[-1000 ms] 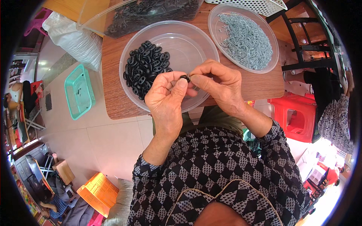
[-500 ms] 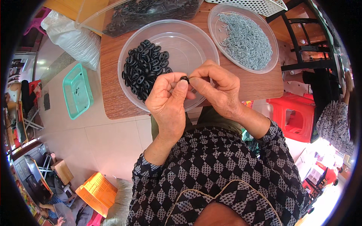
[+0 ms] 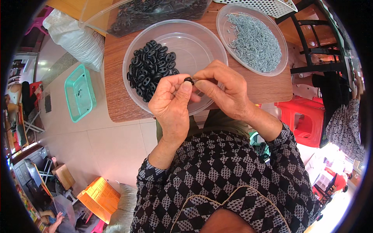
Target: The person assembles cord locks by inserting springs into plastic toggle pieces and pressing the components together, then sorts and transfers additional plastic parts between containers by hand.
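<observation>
L hand (image 3: 171,99) grips a small blk piece (image 3: 189,80) betw. thumb & index. R hand (image 3: 225,91) meets it from the R, thumb & index closed together at the piece's R side; what's betw. those tips, can't tell. Piece sits up at the fingertips, over the near part of a clear round tub (image 3: 190,50). Its visible bit points R, toward the R fingertips, long axis approx. L–R; rest hidden by L thumb, so exact tilt unclear.

Just ahead-L of L hand, in the tub: pile of blk two-hole pieces (image 3: 149,72), long axes every which way. Ahead-R of R hand: clear shallow dish (image 3: 226,29) w/ heap of small silvery metal parts (image 3: 256,42). Both on brown wood-look table (image 3: 268,85). Farther ahead of hands: clear bin (image 3: 101,18) w/ more blk pieces. Well L of L hand: green basket (image 3: 82,103). R of R forearm: red stool (image 3: 301,120).
</observation>
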A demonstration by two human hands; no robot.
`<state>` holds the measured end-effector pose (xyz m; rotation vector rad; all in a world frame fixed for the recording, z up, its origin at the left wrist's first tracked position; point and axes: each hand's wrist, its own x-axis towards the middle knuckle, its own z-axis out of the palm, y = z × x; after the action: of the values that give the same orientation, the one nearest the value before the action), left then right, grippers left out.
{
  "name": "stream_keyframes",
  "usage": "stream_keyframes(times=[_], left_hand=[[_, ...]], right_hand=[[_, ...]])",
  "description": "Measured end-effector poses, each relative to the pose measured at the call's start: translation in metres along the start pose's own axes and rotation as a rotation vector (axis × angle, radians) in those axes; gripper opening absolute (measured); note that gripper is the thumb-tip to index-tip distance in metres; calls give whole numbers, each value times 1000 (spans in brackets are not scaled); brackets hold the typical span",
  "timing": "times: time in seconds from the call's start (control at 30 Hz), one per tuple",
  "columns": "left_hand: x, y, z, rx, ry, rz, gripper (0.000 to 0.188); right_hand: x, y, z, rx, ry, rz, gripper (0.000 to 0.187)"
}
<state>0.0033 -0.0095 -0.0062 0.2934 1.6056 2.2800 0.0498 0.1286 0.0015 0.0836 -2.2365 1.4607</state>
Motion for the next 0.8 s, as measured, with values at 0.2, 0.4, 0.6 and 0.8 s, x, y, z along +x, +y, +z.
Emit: stream_keyframes(times=[0.2, 0.4, 0.6, 0.8], left_hand=[[-1, 0, 1, 22, 8, 15, 10], [-6, 0, 2, 60, -3, 50, 8], [-14, -5, 2, 51, -6, 84, 7], [-17, -3, 0, 49, 18, 123, 7]], right_hand=[[2, -4, 3, 63, 3, 132, 4], [1, -3, 4, 49, -20, 66, 4], [-2, -2, 3, -5, -36, -83, 7], [0, -4, 7, -94, -54, -191, 8]])
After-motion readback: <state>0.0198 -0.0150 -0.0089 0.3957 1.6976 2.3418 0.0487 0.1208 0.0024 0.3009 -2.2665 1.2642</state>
